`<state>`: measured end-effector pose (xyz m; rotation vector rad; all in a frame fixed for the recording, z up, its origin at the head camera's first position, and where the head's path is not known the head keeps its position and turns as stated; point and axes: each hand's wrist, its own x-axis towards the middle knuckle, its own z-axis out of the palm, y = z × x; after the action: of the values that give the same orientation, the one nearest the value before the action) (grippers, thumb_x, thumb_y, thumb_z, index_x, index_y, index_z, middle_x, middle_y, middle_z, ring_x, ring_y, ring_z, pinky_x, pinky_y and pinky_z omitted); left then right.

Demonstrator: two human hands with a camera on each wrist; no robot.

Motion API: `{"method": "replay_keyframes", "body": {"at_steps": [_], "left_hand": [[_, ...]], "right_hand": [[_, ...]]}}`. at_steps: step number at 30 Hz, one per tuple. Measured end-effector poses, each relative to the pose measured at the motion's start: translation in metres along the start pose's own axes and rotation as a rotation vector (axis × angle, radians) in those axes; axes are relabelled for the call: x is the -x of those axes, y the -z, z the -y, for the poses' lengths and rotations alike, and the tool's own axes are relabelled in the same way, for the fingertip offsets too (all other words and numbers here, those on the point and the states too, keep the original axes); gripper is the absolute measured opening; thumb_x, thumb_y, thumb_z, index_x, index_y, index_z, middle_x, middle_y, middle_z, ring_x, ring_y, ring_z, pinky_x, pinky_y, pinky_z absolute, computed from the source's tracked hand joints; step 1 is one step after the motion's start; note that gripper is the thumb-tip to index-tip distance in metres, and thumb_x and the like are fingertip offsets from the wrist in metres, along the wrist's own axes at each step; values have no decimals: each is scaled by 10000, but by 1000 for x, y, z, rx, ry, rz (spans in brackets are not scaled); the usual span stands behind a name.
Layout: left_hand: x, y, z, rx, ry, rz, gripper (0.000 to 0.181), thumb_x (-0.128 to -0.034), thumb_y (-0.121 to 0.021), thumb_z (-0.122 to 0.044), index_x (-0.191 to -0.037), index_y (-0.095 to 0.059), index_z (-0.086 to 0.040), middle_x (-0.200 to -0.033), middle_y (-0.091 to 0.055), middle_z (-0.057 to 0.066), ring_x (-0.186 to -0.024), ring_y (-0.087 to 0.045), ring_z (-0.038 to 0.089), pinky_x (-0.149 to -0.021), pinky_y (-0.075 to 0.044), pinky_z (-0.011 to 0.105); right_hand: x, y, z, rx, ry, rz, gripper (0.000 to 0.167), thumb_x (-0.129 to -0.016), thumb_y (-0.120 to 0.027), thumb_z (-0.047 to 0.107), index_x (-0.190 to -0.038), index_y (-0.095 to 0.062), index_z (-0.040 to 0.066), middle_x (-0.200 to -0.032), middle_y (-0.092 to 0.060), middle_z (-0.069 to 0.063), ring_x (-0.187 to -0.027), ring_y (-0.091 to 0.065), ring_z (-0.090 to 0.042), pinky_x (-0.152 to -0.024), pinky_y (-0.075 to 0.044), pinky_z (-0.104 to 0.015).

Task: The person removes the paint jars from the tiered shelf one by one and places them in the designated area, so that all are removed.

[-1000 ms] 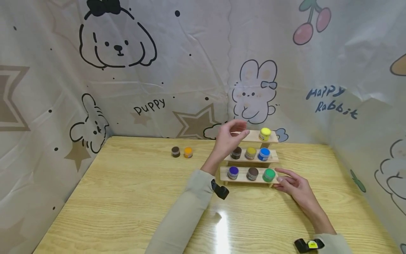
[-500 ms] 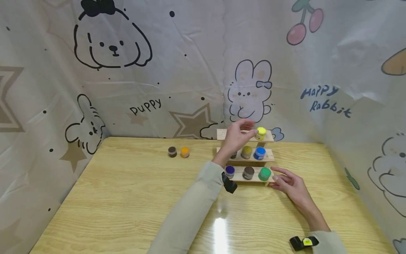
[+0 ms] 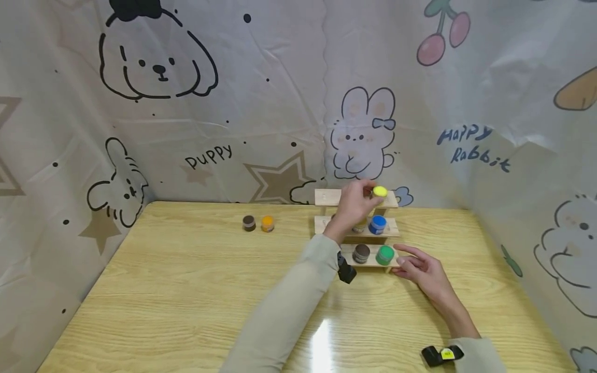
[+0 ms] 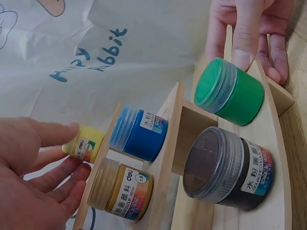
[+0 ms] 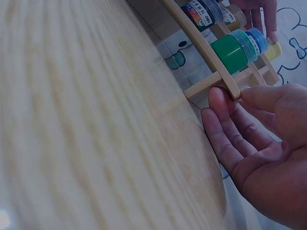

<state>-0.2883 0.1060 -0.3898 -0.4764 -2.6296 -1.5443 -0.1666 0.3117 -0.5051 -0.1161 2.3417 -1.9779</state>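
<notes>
My left hand [image 3: 353, 206] pinches a yellow paint jar [image 3: 380, 192] between thumb and fingers at the right end of the top tier of a small wooden step rack [image 3: 328, 197]. The left wrist view shows the jar [image 4: 86, 144] upright against that tier. At the bottom tier's right end, my right hand [image 3: 428, 275] grips the wood, with the thumb on top and fingers beneath. Beside it stands a green jar [image 3: 385, 255], then a dark brown one [image 3: 361, 253]. A blue jar [image 3: 378, 225] and an ochre jar [image 4: 122, 189] sit on the middle tier. My left arm hides the rack's left part.
A dark brown jar [image 3: 249, 223] and an orange jar [image 3: 268, 224] stand on the wooden table [image 3: 186, 280], left of the rack. A printed cloth backdrop [image 3: 270, 103] rises behind the table and along both sides.
My left hand has moved right along the top tier from its left end to the yellow jar and now pinches it. My right hand keeps its place at the rack's end.
</notes>
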Motion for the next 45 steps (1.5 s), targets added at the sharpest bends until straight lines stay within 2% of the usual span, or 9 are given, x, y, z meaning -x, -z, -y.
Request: {"method": "replay_keyframes", "body": {"at_steps": [8, 11, 16, 21, 27, 34, 37, 41, 45], "left_hand": [[1, -3, -3, -35, 56, -56, 341, -912, -802, -130, -1241, -723, -84, -1117, -728, 9, -983, -654, 88, -852, -536, 173], [1, -3, -4, -33, 46, -79, 325, -906, -809, -135, -1218, -733, -80, -1084, -734, 8, -948, -657, 81, -832, -535, 161], [5, 1, -1, 40, 19, -87, 301, -901, -815, -140, -1184, -743, -69, -1059, -735, 21, -910, -668, 84, -795, -534, 144], [13, 11, 5, 87, -3, -89, 269, -905, -814, -160, -1155, -753, -82, -1037, -732, 21, -917, -668, 104, -783, -529, 144], [21, 25, 11, 127, -55, -104, 281, -894, -820, -135, -1155, -745, -62, -1067, -743, 42, -993, -689, 189, -799, -515, 164], [36, 43, 27, 218, -99, -90, 288, -887, -816, -98, -1159, -738, -41, -1108, -737, 67, -999, -689, 163, -865, -552, 219], [44, 51, 32, 219, -105, -77, 286, -887, -815, -102, -1154, -735, -41, -1103, -732, 70, -1007, -691, 166, -908, -569, 268], [52, 65, 36, 204, -151, -84, 286, -879, -814, -85, -1146, -727, -31, -1090, -730, 92, -1009, -691, 189, -923, -573, 310], [57, 80, 41, 228, -189, -107, 302, -875, -806, -47, -1159, -711, -10, -1112, -717, 122, -1027, -685, 224, -943, -566, 337]], "right_hand": [[-1, -1, 0, -11, 2, 13, 513, -1056, -603, 189, -1479, -465, -65, -1151, -748, -23, -971, -740, -193, -874, -598, -322], [-2, -2, 1, 5, 3, 6, 514, -1056, -604, 207, -1479, -473, -53, -1163, -743, -21, -974, -738, -188, -873, -598, -318], [1, -2, 2, 21, -8, -6, 521, -1054, -610, 216, -1479, -475, -53, -1164, -743, -31, -965, -740, -182, -868, -600, -315], [4, -3, 0, 9, -2, 6, 525, -1054, -609, 193, -1479, -459, -75, -1143, -749, -44, -961, -741, -187, -865, -600, -315], [2, -1, 2, 9, 31, 15, 508, -1059, -596, 179, -1471, -461, -84, -1133, -749, 16, -955, -741, -173, -850, -604, -312], [4, -1, 1, -8, 27, 21, 519, -1055, -601, 167, -1476, -447, -95, -1122, -752, 7, -952, -742, -179, -849, -603, -309], [6, 0, -1, 4, 21, 19, 520, -1057, -598, 174, -1477, -448, -92, -1128, -749, 18, -956, -741, -183, -847, -604, -310], [5, 0, -2, 28, 22, 6, 513, -1061, -594, 197, -1477, -461, -70, -1136, -745, 35, -963, -740, -173, -852, -602, -310], [2, 1, -4, 46, 24, 6, 517, -1063, -593, 217, -1481, -465, -58, -1134, -746, -26, -971, -739, -173, -862, -599, -316]]}}
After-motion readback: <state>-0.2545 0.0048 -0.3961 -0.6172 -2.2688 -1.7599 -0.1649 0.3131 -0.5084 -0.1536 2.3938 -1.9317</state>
